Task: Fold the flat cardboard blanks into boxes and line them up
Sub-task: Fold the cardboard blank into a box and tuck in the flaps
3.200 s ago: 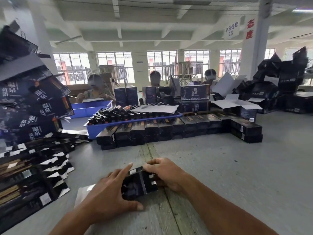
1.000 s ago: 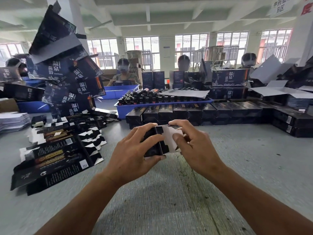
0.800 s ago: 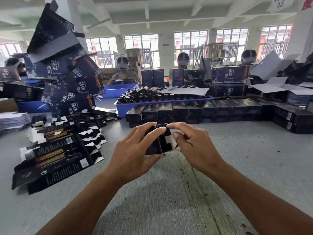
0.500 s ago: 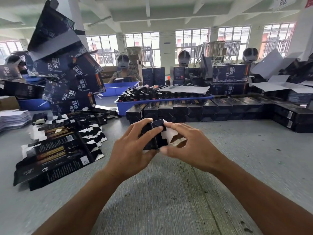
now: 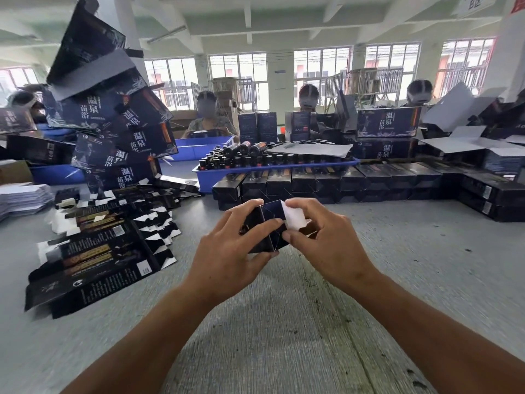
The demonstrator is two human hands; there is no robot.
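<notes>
A small dark cardboard box (image 5: 270,223) is held end-on above the grey table, its white inner flap (image 5: 294,218) standing out on the right. My left hand (image 5: 230,251) grips the box from the left, fingers over the top and thumb beneath. My right hand (image 5: 326,243) pinches the flap end, fingers curled on it. A fanned pile of flat blanks (image 5: 96,251) lies at the left. A two-high row of folded boxes (image 5: 326,183) runs along the far side of the table.
A blue tray of dark bottles (image 5: 272,163) sits behind the row of boxes. Large printed cartons (image 5: 119,132) tower at the left, more at the right (image 5: 483,155). Several people sit across the table. White sheets (image 5: 22,197) are stacked far left.
The box has come up from the table into both hands. Over the last second my right fingers have worked the white end flap while the left hand keeps its grip.
</notes>
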